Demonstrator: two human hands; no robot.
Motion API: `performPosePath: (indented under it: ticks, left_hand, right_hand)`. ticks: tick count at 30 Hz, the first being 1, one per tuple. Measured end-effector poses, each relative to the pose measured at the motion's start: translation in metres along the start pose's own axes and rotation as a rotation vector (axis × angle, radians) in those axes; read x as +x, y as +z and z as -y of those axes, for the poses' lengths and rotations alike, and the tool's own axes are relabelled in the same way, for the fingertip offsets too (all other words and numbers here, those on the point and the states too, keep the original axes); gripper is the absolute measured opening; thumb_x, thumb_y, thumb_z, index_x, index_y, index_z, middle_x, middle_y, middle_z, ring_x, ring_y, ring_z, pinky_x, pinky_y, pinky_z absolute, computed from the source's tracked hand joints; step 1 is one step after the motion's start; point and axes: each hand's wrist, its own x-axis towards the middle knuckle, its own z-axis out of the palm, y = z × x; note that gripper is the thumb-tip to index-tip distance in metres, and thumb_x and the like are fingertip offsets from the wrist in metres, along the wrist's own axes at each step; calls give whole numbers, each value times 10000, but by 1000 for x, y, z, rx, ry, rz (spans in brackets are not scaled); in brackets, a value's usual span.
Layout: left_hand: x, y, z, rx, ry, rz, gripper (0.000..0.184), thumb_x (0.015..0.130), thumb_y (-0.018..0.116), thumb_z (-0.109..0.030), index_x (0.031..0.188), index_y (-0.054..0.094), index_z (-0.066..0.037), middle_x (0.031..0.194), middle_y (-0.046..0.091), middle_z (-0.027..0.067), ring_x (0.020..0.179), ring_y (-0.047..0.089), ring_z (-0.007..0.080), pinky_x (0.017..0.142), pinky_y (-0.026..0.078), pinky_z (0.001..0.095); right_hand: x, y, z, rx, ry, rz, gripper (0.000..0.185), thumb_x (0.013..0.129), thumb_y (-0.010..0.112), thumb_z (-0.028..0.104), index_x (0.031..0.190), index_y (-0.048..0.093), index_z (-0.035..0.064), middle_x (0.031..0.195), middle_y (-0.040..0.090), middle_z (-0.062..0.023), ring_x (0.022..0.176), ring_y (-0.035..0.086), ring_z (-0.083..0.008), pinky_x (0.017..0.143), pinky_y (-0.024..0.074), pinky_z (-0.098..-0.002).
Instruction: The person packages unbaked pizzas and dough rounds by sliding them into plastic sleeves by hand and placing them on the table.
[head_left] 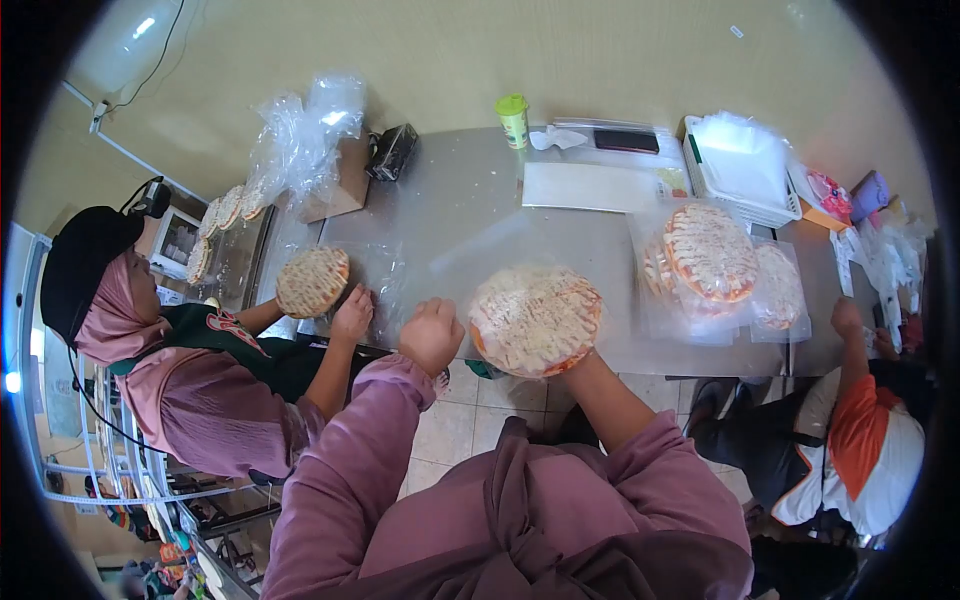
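Note:
A round pizza [537, 320] with pale grated topping, glossy as if under clear plastic, is held above the near table edge. My right hand is hidden beneath it; the right forearm [605, 395] runs under its lower right rim. Just left of the pizza is my left hand [432, 335], its fingers curled closed; what they pinch, if anything, does not show. To the right, several similar pizzas lie in clear bags, with one pizza [710, 252] on top of the pile and another bagged pizza [777, 287] beside it.
At left, a co-worker [200, 370] holds another pizza [313, 282] by a clear bag. Another person [850, 440] stands at right. Along the steel table's [440, 220] back are a cardboard box [345, 180], a green-lidded cup [513, 122], a phone [627, 141] and a white basket [745, 170].

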Motion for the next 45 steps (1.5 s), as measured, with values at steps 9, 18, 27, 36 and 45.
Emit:
performPosePath:
  ticks: [9,18,27,36,45]
  left_hand:
    - [-27,10,-47,-363,65,35,86,743,535,-104,772,512,-27,754,543,163,718,540,359,636,444,424]
    - [-49,14,-49,-515,-135,110,142,763,533,-129,726,484,-1,705,514,180,676,526,360,596,415,415]
    - [-44,18,-85,-487,85,244,111,758,535,-122,734,502,-20,720,515,155,704,515,344,609,406,423]
    - [14,-12,-148,-698,476,332,99,797,580,-88,775,530,-5,705,522,104,585,538,197,529,435,271]
    - [56,14,-161,-728,304,549,119,821,558,-134,852,576,-20,769,569,106,652,555,201,571,442,294]
  right_hand:
    - [44,-14,-17,-44,-457,30,624,842,333,541,1245,421,73,1250,458,-149,1121,462,-342,930,393,-498]
    - [9,-18,13,-398,-96,-248,491,769,494,226,1207,427,15,1199,490,-178,1072,496,-330,925,398,-490]
    - [7,-20,-34,-193,-332,-424,502,759,529,122,1221,391,-20,1158,504,-185,1046,510,-333,870,453,-464]
    - [-80,87,68,-228,-592,-88,452,777,557,86,1202,415,26,1107,526,-132,955,543,-251,771,476,-398]
    - [-210,126,227,-310,-1391,-160,489,739,553,16,1207,428,82,1158,498,-132,1038,492,-274,835,441,-419]
